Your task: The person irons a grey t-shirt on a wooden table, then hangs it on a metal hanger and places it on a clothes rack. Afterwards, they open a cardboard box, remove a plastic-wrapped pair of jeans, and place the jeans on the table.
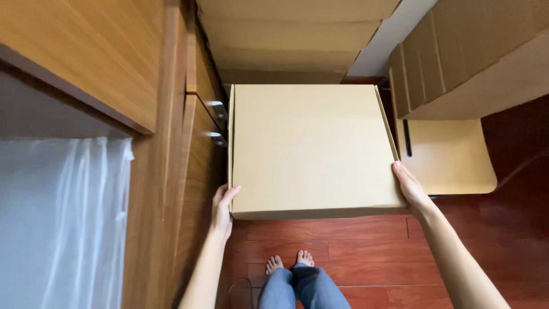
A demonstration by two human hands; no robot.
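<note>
- A closed flat box (311,149) of plain brown card sits at mid-frame, held level above the floor (366,240).
- The left hand (223,209) presses flat against the box's near left corner, at 8 o'clock from its middle, fingers straight.
- The right hand (409,186) lies flat on the near right corner, at 4 o'clock, fingers straight along the edge.
- At 12 o'clock, stacked cartons (291,34).
- At 2 o'clock, a flap stack (457,63); below it, a flat sheet (452,157).
- At 9 o'clock, wooden cabinets (171,143).
- At 6 o'clock, bare feet (289,262).
</note>
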